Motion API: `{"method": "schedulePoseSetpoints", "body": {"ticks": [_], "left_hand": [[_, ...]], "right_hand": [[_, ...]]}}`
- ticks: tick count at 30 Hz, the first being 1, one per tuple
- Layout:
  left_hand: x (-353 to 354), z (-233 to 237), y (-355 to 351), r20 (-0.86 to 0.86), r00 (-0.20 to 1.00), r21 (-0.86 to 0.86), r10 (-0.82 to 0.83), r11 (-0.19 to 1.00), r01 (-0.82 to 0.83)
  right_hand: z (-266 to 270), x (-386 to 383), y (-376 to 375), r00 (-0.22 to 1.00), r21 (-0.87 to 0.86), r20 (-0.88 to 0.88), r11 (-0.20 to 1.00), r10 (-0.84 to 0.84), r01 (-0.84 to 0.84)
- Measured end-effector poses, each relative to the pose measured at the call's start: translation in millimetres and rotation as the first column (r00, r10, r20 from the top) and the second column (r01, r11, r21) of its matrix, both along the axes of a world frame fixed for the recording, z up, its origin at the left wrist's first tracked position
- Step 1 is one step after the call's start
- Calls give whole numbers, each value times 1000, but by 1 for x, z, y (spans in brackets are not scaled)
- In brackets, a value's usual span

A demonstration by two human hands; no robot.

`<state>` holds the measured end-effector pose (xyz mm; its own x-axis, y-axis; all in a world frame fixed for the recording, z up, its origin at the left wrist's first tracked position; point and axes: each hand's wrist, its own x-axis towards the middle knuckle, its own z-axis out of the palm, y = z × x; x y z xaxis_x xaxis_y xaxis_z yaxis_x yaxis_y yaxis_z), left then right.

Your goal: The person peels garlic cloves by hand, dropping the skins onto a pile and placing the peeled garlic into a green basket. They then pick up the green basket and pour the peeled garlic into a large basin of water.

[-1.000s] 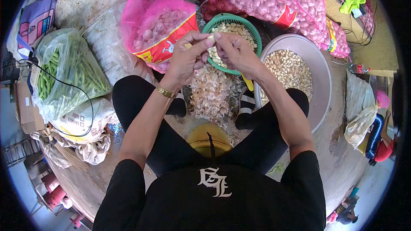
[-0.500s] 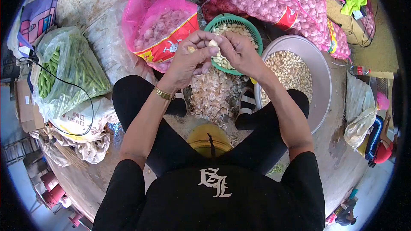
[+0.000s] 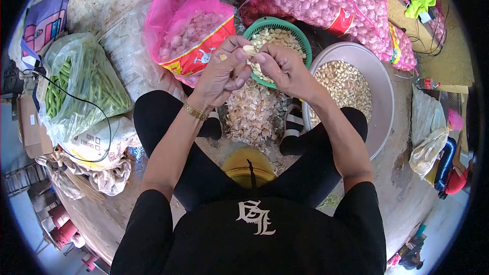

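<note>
My left hand (image 3: 221, 74) pinches a pale garlic clove (image 3: 249, 50) between thumb and forefinger, above the green basket's near edge. Another pale piece, likely a clove (image 3: 223, 57), shows within the curled fingers of that hand. From the other side, my right hand (image 3: 286, 70) closes thumb and fingers on the same clove's end; its fingertips partly hide what they grip. Peeled cloves (image 3: 277, 37) fill much of the green basket (image 3: 307, 46) behind my hands. Below them, a pile of dry garlic skins (image 3: 252, 117) lies on the floor between my shoes.
A pale basin (image 3: 383, 99) of unpeeled cloves (image 3: 346, 84) stands at right. An open pink net sack of garlic (image 3: 188, 33) is at left, with several full sacks (image 3: 351, 5) behind. Green beans in a plastic bag (image 3: 86, 84) lie far left. A yellow stool (image 3: 239, 165) is beneath me.
My hands have shifted slightly, and the clove has turned from upright to lying sideways between my fingertips. My right hand's thumb has moved a little lower; the surroundings look the same.
</note>
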<state>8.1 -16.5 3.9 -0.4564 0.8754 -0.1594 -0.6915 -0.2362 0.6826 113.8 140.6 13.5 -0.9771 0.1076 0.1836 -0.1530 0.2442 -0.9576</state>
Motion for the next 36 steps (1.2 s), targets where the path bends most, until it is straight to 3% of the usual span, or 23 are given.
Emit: {"method": "schedulePoseSetpoints", "body": {"ticks": [2, 5, 8, 11, 16, 18, 22, 25, 28, 30, 34, 36], "left_hand": [[-1, -1, 0, 74, 997, 16, -14, 1000, 13], [-4, -5, 1, 42, 999, -77, -18, 997, 21], [-6, -6, 5, -24, 999, -159, 41, 986, -44], [-16, -9, 4, 15, 987, -181, 157, 972, -152], [-19, -11, -1, -5, 993, -75, 122, 990, -122], [-17, -7, 0, 32, 991, -84, 130, 988, -127], [-21, -11, -1, 123, 990, -44, 62, 997, -57], [-21, -13, -2, 120, 989, -106, 91, 991, -79], [-22, -18, -4, 124, 990, -73, 70, 995, -62], [-25, -19, -6, 138, 990, -51, 20, 999, -13], [-22, -17, -3, 181, 983, -32, 9, 999, -4], [-20, -14, -2, 182, 983, -46, 27, 999, -19]], "right_hand": [[4, 1, 0, 996, 125, -89, 992, 10, 1], [1, 1, 5, 999, 243, -17, 970, 28, -23], [-1, 2, 6, 994, 377, -71, 925, 85, -52], [5, 12, 0, 982, 370, 79, 910, 170, -187], [-4, 15, 5, 986, 498, 45, 852, 162, -163], [-14, 14, 2, 978, 394, 179, 904, 104, -168], [-20, 13, -1, 981, 354, 185, 928, 53, -116], [-14, 12, -2, 992, 455, 114, 885, 47, -94], [-5, 14, -2, 979, 567, 204, 811, 33, -145], [-15, 15, -1, 993, 616, 102, 779, 66, -115], [-18, 14, -3, 992, 447, 116, 889, 51, -99], [-17, 8, -1, 999, 238, 23, 971, 33, -37]]}}
